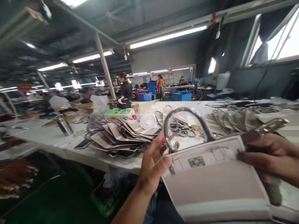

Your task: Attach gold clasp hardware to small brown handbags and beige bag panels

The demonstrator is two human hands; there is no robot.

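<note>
A pale grey handbag [210,180] with a curved handle [187,116] and a small metal clasp [196,161] is held up over my lap. My left hand [153,163] grips its left edge, thumb on the front and fingers behind near the handle's ring. My right hand [273,157] is closed on the bag's right upper corner, beside a strap with a metal end [268,127]. The bag hides most fingers of both hands.
A long white table [53,138] runs across in front of me, covered with heaps of flat bag pieces [116,133], a round white disc [148,121] and stacks of handles [235,118]. Several people work farther back [126,88]. Windows are at the right.
</note>
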